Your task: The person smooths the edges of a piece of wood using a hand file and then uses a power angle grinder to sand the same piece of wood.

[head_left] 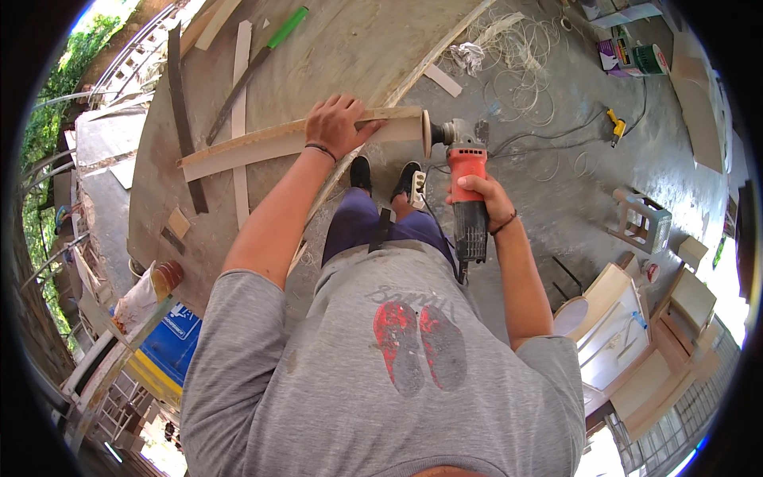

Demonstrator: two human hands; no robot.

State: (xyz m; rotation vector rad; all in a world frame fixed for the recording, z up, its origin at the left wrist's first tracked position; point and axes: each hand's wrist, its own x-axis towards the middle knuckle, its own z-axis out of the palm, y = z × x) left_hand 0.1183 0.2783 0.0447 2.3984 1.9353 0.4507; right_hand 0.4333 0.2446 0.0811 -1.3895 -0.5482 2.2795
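Observation:
My right hand [486,200] is wrapped round the red and black body of an angle grinder [467,165]. Its round disc [427,133] stands edge-on at the right end of a long wooden board [254,151], touching or very close to it. Over the board's upper edge lies my left hand [337,126], fingers on the far side and thumb along the near side, gripping it. The board rests across a large worktable [334,48], its right end reaching past the table's edge. Beneath it lie a pale strip [241,103] and a dark strip [181,103].
A green-handled tool [288,29] lies on the table. The grinder's cable runs down beside my leg. On the floor are tangled strapping [524,63], a yellow tool [616,127] with a cord, a grey stool [642,221] and a green-lidded tub [648,60]. Wooden furniture parts [628,342] stand at the right.

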